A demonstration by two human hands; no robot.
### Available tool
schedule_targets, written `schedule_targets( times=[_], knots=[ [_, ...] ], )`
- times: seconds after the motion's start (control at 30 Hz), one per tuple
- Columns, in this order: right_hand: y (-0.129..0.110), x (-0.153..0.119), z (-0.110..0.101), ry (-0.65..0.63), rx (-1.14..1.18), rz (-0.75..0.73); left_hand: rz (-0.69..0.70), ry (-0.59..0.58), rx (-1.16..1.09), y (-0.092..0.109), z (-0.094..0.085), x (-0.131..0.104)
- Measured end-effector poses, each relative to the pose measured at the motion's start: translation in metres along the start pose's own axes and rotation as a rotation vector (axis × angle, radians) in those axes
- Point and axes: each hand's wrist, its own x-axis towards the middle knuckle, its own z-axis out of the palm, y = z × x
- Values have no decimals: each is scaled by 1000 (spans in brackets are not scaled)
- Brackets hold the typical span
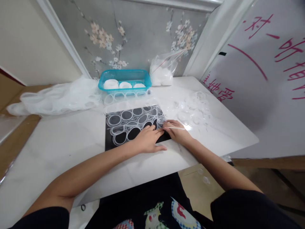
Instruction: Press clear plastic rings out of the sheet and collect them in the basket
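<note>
A clear plastic sheet with rows of white-edged rings (pixel 127 115) lies over a black mat (pixel 110 143) on the white table. Several of the ring openings show the black beneath. My left hand (pixel 148 139) rests palm down on the sheet's near right part, fingers stretched forward and thumb apart. Close beside it, at the right edge of the mat, my right hand (pixel 178 132) is closed round a thin white stick (pixel 175 128) that points to the right. The stick's tip and what the right fingertips touch are hard to make out.
Behind the mat stands a blue plastic basket (pixel 101 83) holding white round pieces (pixel 111 84). Next to it is a clear bag (pixel 162 73) with white contents. Crumpled ring sheeting (pixel 59 97) lies left, loose clear scraps (pixel 195 108) right. A whiteboard (pixel 269 121) stands beyond.
</note>
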Motion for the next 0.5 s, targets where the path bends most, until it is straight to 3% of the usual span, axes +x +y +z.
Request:
schedule_targets(
  times=[0.07,0.1,0.13,0.23,0.27,0.3,0.4,0.5],
  knots=[
    [10,13,-8,-98,-90,-106,-12,-18,-53,0,-5,1],
    [17,21,-13,-76,-130,-79,-22,-30,-74,0,-7,1],
    [26,30,-21,15,-173,10,-35,-42,-89,0,-9,2],
    [55,52,-46,491,-293,451,-49,-69,-100,0,-11,0],
    [63,55,-55,564,-317,562,-23,-65,-92,1,-11,-3],
    [69,55,-63,564,-336,640,27,-49,-73,1,-11,-7],
    [72,41,-77,354,-375,767,257,73,50,0,-10,-32],
    [54,15,-73,395,-336,748,299,273,121,-13,-12,-70]
  ],
)
